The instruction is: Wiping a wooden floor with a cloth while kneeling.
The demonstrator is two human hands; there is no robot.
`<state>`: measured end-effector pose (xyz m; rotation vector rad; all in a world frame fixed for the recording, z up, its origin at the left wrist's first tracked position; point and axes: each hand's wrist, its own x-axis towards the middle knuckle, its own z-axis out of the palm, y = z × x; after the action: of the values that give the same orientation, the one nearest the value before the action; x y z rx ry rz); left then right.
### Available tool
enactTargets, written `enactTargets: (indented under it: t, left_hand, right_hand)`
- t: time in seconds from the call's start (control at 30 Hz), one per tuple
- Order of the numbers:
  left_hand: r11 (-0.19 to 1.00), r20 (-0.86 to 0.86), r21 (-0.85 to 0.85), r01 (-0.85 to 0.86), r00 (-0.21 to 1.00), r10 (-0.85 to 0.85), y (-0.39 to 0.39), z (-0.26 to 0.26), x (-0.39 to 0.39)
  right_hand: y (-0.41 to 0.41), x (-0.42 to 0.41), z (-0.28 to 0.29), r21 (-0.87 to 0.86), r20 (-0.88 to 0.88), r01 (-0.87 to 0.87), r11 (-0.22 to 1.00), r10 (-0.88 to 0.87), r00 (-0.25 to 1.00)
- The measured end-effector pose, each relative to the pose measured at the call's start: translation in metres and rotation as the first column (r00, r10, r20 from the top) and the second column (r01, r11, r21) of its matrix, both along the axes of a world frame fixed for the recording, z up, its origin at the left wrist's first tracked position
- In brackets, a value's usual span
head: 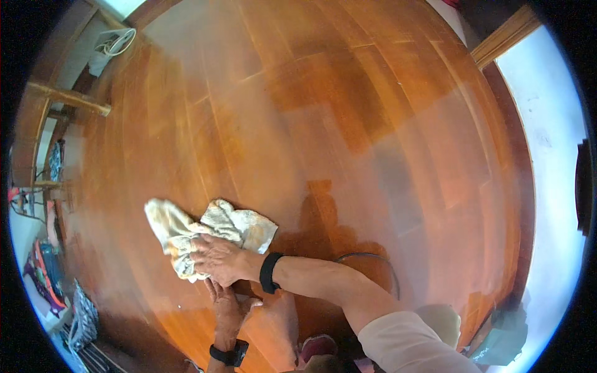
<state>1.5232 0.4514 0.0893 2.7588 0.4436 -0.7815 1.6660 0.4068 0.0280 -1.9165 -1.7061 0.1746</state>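
Observation:
A crumpled, stained white-and-yellow cloth (228,221) lies spread on the glossy wooden floor (261,140), left of centre. My right hand (217,259) presses down on its near part, with the fingers pointing left and a black band around the wrist. Just below it, my left hand (227,303) reaches up from the bottom edge. Its fingertips meet the heel of my right hand at the cloth's lower edge, and its thumb stands out to the right. I see nothing in the left palm. Part of the cloth is hidden under the right hand.
A dark cable (394,270) curves over the floor near my right forearm. A wooden leg (84,100) juts in at the left, below a coiled white cord (119,44). Patterned fabric (84,319) sits at the lower left. A greenish-grey box (501,338) stands against the white wall (550,140).

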Motion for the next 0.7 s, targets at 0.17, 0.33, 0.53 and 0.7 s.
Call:
enactTargets:
  t: [0.17,0.33,0.53,0.7]
  left_hand:
    - [0.998,0.122,0.06,0.019,0.992,-0.026,-0.011,0.004,0.005]
    - [0.999,0.146,0.053,0.006,0.989,-0.014,-0.007,0.006,0.0]
    - [0.988,0.008,0.053,-0.147,0.989,0.147,-0.009,0.004,-0.001]
    - [0.982,0.193,-0.105,-0.159,0.965,0.177,0.003,-0.005,-0.021]
  right_hand:
    - [-0.036,0.076,0.021,0.061,0.175,0.168,0.984,-0.176,0.969]
    - [-0.171,0.194,0.029,-0.014,0.131,0.674,0.739,-0.667,0.734]
    - [-0.439,0.158,0.018,-0.218,0.39,0.953,0.211,-0.876,0.283]
    - [-0.635,-0.019,0.01,-0.371,-0.307,0.905,-0.207,-0.893,-0.33]
